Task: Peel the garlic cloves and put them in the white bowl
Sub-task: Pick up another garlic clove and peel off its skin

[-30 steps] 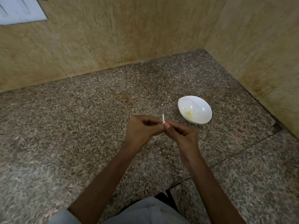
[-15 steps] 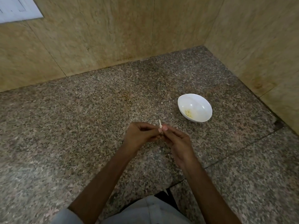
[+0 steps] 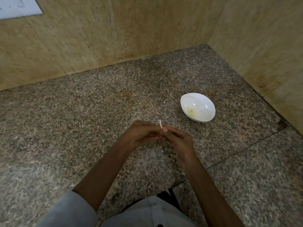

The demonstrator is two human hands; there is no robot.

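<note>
**Clove pinched between both hands, short of the bowl**

The garlic clove (image 3: 160,125) sat between the meeting fingertips (image 3: 165,129) of both hands, and only a thin pale sliver of it showed, standing upright above them. The left hand (image 3: 141,133) and right hand (image 3: 177,140) were both curled tight around it, thumbs pressed close together. They hung over the speckled counter (image 3: 82,128). The white bowl (image 3: 207,104) stood well apart to the right, holding a few pale garlic bits (image 3: 191,113). Since half a second before, the grip and the bowl's place had stayed the same.
</note>
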